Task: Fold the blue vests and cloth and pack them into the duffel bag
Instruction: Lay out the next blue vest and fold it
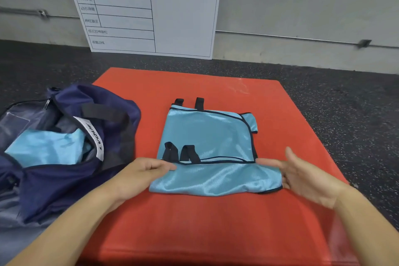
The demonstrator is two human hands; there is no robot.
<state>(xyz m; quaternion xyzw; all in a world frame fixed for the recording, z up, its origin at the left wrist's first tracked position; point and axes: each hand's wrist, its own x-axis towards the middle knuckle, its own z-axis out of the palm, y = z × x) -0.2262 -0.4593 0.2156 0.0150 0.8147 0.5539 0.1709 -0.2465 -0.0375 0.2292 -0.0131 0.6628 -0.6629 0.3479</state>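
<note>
Folding is the step in hand: a shiny light-blue mesh vest with black trim and black straps (210, 149) lies half-folded on a flat red padded mat (216, 222), flanked by both hands. The left hand (143, 174) pinches the vest's left edge, just below the two black loops, with its fingers (167, 166) curled over the cloth. The right hand (306, 176) stands on edge, palm inward, its fingers (268, 163) straight and loose, touching the vest's right edge and grasping nothing.

Beyond the left fingers, on the dark speckled floor (345, 103), a navy-blue fabric duffel bag (71, 136) gapes unzipped, with another piece of light-blue cloth (47, 150) already inside.

Next, I judge, the near flap between the fingers must be folded over the far part, both edges kept even, since this slippery fabric may slide; then the bundle goes left into the bag.
</note>
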